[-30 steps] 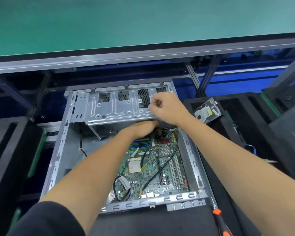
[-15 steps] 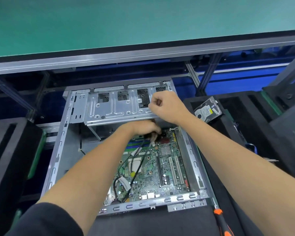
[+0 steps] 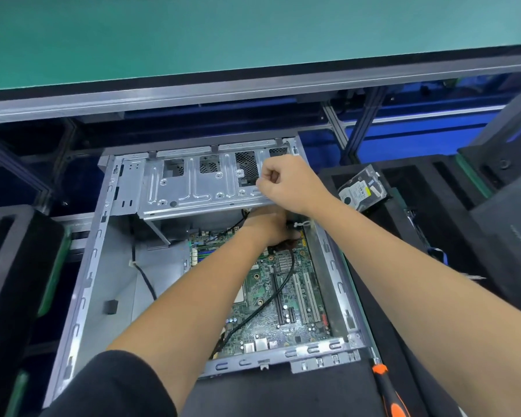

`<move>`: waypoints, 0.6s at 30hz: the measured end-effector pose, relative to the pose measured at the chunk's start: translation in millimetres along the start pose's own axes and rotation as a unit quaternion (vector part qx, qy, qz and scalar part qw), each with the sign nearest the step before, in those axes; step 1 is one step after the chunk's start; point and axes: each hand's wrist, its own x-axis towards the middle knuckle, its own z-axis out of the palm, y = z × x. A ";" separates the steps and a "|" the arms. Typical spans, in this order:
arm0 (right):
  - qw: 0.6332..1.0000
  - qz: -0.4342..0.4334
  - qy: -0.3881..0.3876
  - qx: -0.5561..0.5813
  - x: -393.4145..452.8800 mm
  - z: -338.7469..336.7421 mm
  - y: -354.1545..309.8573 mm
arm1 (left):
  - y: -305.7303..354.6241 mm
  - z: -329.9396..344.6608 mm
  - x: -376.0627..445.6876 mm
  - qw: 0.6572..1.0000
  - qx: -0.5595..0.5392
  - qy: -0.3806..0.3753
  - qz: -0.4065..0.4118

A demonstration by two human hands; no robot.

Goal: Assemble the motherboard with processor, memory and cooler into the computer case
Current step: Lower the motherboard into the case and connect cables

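Open computer case lies on its side, bare metal floor at left. Motherboard sits inside toward the right, a black cable trailing across it. Left hand reaches under the drive bracket at the board's far edge; fingers hidden, grip cannot be told. Right hand, fingers curled, rests on the bracket's right end. Hard drive in a black foam tray to the right. Orange-handled screwdriver at lower right.

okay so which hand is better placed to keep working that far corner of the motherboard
Left. The left hand is already down at the motherboard under the drive cage, while the right hand is fisted up on the cage.
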 end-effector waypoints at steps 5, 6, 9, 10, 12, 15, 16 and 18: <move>1.000 -0.003 -0.003 -0.002 -0.4 -0.3 -2.4 | 2.1 -0.5 1.4 1.000 0.015 0.007 -0.004; 1.000 -0.002 -0.004 -0.003 -0.8 -0.3 -2.4 | 2.5 0.2 1.4 1.000 0.013 0.005 -0.005; 1.000 -0.003 -0.012 -0.004 -1.1 -0.7 -2.2 | 3.0 -2.4 3.1 1.000 0.025 -0.012 -0.011; 1.000 -0.003 -0.014 -0.004 -1.1 -0.9 -1.8 | 3.5 -4.5 3.5 0.999 0.036 -0.021 -0.019; 1.000 -0.004 -0.017 -0.005 -1.1 -1.7 -1.3 | 3.8 -6.3 4.8 0.998 0.043 -0.037 -0.032; 1.000 -0.001 -0.019 -0.007 -1.5 -1.7 -0.6 | 6.6 -4.0 6.0 0.997 0.037 -0.033 -0.053; 1.000 0.000 -0.019 -0.010 -1.5 -1.4 -0.2 | 8.5 -2.3 6.2 0.997 0.045 -0.024 -0.059; 1.000 0.002 -0.019 -0.015 -1.2 -1.1 0.0 | 11.3 0.6 6.5 0.996 0.057 -0.011 -0.071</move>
